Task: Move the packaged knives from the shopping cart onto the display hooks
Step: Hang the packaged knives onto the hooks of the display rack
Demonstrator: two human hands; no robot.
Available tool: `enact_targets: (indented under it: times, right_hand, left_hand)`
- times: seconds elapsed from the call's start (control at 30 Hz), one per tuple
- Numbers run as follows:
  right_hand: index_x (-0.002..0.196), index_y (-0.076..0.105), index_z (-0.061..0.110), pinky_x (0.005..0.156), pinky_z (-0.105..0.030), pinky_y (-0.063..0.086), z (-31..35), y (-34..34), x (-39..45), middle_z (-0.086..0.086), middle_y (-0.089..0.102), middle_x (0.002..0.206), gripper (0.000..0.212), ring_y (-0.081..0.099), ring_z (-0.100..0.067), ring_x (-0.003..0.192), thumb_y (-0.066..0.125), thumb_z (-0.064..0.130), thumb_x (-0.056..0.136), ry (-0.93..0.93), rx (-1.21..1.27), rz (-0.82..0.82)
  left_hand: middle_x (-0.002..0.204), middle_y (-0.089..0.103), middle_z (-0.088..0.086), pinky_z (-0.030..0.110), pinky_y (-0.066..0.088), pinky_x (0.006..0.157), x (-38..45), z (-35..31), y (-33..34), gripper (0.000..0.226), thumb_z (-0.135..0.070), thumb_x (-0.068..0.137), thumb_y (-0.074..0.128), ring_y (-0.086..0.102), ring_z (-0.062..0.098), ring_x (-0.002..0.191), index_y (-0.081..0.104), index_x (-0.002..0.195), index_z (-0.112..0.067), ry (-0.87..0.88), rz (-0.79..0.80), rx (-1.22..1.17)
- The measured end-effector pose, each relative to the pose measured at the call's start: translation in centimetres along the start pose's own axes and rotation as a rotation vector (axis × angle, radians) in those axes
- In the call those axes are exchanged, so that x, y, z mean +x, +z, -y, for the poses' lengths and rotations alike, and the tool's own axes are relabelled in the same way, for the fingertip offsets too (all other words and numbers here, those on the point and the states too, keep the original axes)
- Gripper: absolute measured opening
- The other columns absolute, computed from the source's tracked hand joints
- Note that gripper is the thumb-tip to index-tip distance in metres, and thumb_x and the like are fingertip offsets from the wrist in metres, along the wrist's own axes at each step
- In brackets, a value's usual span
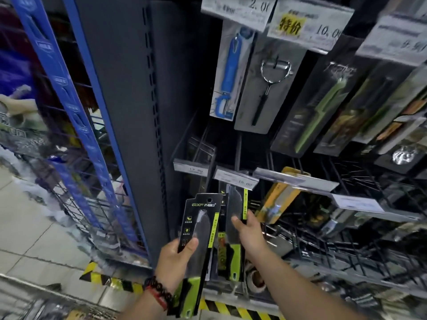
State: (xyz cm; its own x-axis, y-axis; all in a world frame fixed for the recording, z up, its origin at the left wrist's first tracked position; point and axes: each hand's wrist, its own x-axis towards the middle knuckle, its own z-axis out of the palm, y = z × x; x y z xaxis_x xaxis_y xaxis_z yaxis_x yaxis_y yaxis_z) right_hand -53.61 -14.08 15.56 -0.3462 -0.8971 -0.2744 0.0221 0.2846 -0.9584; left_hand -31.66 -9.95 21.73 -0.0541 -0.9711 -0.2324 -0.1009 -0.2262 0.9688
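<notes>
Dark pegboard rack [129, 93], hanging packaged knives [234, 227], tiled floor [30, 229].

The left hand [178, 257] covers the knife pack's [198, 241] middle; price tags [235, 179] above it are blurred.

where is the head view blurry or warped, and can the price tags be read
Head view: wide-angle bending tilts the blue upright; the left edge and lower right smear; the price tags are soft and washed out, with only large digits legible; the packaged knife in the left hand is fairly sharp.
</notes>
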Motion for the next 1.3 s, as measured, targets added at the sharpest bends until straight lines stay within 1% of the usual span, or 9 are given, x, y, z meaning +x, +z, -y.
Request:
enact_targets:
  times: [0.07, 0.17, 0.27, 0.47, 0.7, 0.87, 1.0, 1.1, 1.3]
  right_hand:
    - [0.137, 0.044, 0.024, 0.104, -0.057, 0.042, -1.9, -0.4, 0.9, -0.006, 0.051, 0.143, 0.102, 0.05, -0.03, 0.129, 0.073, 0.077, 0.055, 0.03, -0.045, 0.03]
    - [0.123, 0.057, 0.026, 0.099, -0.049, 0.049, 0.3, 0.2, -1.1, 0.002, 0.064, 0.125, 0.052, 0.061, -0.019, 0.116, 0.069, 0.052, 0.08, -0.013, -0.112, 0.034]
    - [0.127, 0.055, 0.028, 0.104, -0.046, 0.045, 2.9, 0.7, -2.9, 0.005, 0.061, 0.13, 0.053, 0.056, -0.015, 0.121, 0.065, 0.054, 0.082, -0.036, -0.162, 0.044]
    - [0.115, 0.061, 0.022, 0.093, -0.036, 0.051, 4.7, 0.7, -2.0, 0.006, 0.07, 0.113, 0.023, 0.065, -0.011, 0.105, 0.064, 0.023, 0.092, -0.043, -0.102, 0.043]
    - [0.108, 0.062, 0.022, 0.078, -0.025, 0.051, 4.3, 1.2, -1.1, 0.003, 0.072, 0.104, 0.016, 0.068, -0.009, 0.094, 0.06, 0.015, 0.093, -0.036, -0.08, 0.042]
    - [0.108, 0.062, 0.017, 0.089, -0.042, 0.054, 3.8, 1.6, -0.7, -0.003, 0.071, 0.105, 0.016, 0.067, -0.021, 0.1, 0.062, 0.021, 0.092, -0.047, -0.06, -0.006]
    - [0.127, 0.05, 0.013, 0.097, -0.046, 0.051, 3.7, 2.1, 1.0, -0.01, 0.062, 0.127, 0.081, 0.061, -0.025, 0.115, 0.07, 0.067, 0.069, -0.002, -0.026, 0.002]
    - [0.107, 0.047, 0.008, 0.051, -0.006, 0.049, 5.6, 2.2, 2.4, 0.005, 0.06, 0.086, 0.023, 0.058, -0.001, 0.066, 0.058, 0.025, 0.096, 0.062, 0.016, 0.025]
    - [0.11, 0.054, 0.011, 0.041, -0.005, 0.04, 8.7, 3.0, 5.6, -0.001, 0.062, 0.094, 0.011, 0.057, -0.009, 0.072, 0.051, 0.013, 0.099, 0.149, 0.046, -0.015]
  left_hand:
    - [0.041, 0.051, -0.018, 0.01, 0.035, 0.045, 0.2, 0.6, 0.3, 0.021, -0.025, 0.09, 0.064, 0.045, 0.0, 0.053, 0.064, 0.072, -0.013, -0.026, -0.005, 0.005]
    - [0.052, 0.058, -0.017, 0.009, 0.038, 0.049, 0.3, 0.9, 0.7, 0.011, -0.027, 0.088, 0.065, 0.053, 0.001, 0.06, 0.07, 0.085, -0.018, -0.073, 0.003, -0.019]
    - [0.044, 0.055, -0.02, 0.009, 0.037, 0.048, 0.5, 1.2, 1.0, 0.015, -0.034, 0.086, 0.063, 0.052, -0.003, 0.054, 0.07, 0.087, -0.021, -0.085, 0.022, 0.009]
    - [0.047, 0.058, -0.022, 0.009, 0.038, 0.047, 0.8, 1.6, 1.8, 0.092, -0.096, 0.03, 0.057, 0.055, -0.008, 0.051, 0.072, 0.086, -0.024, -0.123, -0.013, -0.051]
    - [0.044, 0.056, -0.02, 0.013, 0.038, 0.049, 1.6, 2.0, 2.6, 0.016, -0.032, 0.085, 0.065, 0.051, -0.002, 0.056, 0.069, 0.086, -0.016, -0.171, 0.019, -0.014]
    - [0.049, 0.058, -0.017, 0.009, 0.04, 0.051, 1.6, 2.5, 2.3, 0.025, -0.042, 0.08, 0.068, 0.054, 0.004, 0.063, 0.07, 0.086, -0.017, -0.182, 0.016, -0.062]
    - [0.067, 0.07, -0.015, 0.01, 0.04, 0.058, 1.4, 2.7, 2.1, 0.048, -0.065, 0.064, 0.073, 0.063, -0.002, 0.073, 0.072, 0.088, -0.024, -0.177, 0.012, -0.088]
    - [0.082, 0.071, -0.015, 0.015, 0.045, 0.069, 1.6, 2.4, 2.2, 0.017, -0.041, 0.078, 0.068, 0.065, 0.003, 0.09, 0.069, 0.089, -0.028, -0.194, 0.043, -0.074]
    - [0.092, 0.068, -0.013, 0.024, 0.05, 0.078, 2.0, 1.6, 2.7, 0.016, -0.041, 0.08, 0.063, 0.062, 0.005, 0.089, 0.065, 0.092, -0.032, -0.177, 0.066, -0.08]
